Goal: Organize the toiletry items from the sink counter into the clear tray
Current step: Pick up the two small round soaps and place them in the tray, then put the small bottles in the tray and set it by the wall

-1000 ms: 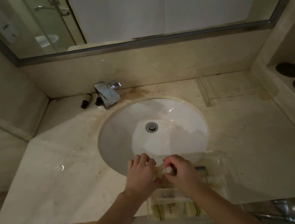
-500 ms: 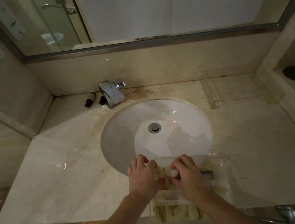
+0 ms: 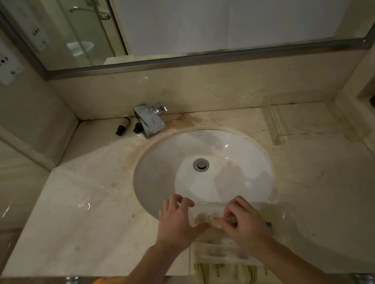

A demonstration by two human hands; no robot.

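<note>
Clear tray (image 3: 281,213): left hand (image 3: 178,225) loosely curled, right hand (image 3: 244,224) pinching packets (image 3: 207,218).

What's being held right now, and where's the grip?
The right hand pinches a small pale item at its right end, over the clear tray. The left hand holds nothing I can see.

Left hand (image 3: 178,223) spread, fingers loosely bent; right hand (image 3: 245,224) pinches a pale packet (image 3: 214,218).

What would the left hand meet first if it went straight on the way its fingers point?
Probably the basin: the left hand points away over its near rim, with nothing between. Depth is unclear, so it may pass above.
</note>
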